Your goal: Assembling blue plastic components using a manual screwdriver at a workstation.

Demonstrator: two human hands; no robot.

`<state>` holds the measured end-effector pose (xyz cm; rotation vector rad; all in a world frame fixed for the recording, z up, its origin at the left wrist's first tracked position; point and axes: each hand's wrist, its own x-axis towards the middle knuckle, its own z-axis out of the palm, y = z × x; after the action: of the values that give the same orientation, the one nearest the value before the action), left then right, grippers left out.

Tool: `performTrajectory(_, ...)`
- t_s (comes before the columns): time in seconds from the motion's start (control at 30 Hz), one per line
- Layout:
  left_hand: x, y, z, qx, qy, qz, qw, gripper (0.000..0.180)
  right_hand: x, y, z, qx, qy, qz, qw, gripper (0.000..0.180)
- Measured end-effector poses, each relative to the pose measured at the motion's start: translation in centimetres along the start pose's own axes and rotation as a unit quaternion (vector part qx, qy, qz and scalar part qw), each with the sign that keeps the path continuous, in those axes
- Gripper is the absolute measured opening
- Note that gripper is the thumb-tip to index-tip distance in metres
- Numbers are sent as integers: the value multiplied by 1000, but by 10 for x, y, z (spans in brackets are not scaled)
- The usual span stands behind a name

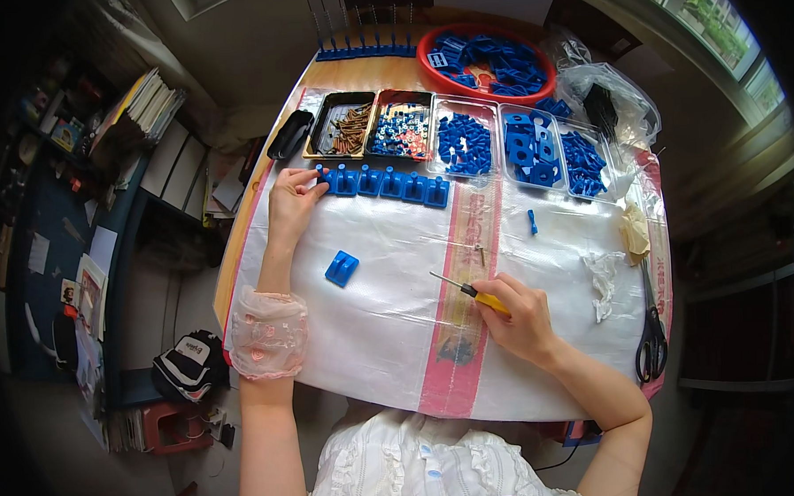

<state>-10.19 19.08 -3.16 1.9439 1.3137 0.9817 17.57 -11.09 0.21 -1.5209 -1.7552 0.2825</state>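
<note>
My left hand (290,202) rests at the left end of a row of blue plastic blocks (385,184), its fingers touching the first block. My right hand (517,314) grips a small screwdriver with a yellow handle (470,289), its metal tip pointing up and left. A single blue block (341,267) lies on the white plastic sheet (383,328) between my hands. A small screw (479,251) lies just beyond the screwdriver tip, and a small blue piece (532,222) sits farther right.
Trays line the far side: brown screws (346,128), mixed small parts (400,131), blue parts (464,143) and more blue parts (552,149). A red basin of blue pieces (486,60) stands behind. Scissors (651,330) lie at the right edge, a black case (289,134) at the left.
</note>
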Motion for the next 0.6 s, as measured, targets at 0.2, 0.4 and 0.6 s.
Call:
performTrajectory(0.2, -3, 4, -2, -32, 12, -5, 999, 37, 1, 1, 1, 30, 25, 2, 999, 27)
performTrajectory(0.4, -14, 37, -34, 23, -16, -25, 999, 23, -3, 1, -2, 75, 42, 61, 994, 27)
performTrajectory(0.6, -51, 113, -63, 220, -320, -147, 910, 37, -9, 13, 0, 141, 82, 97, 982, 25)
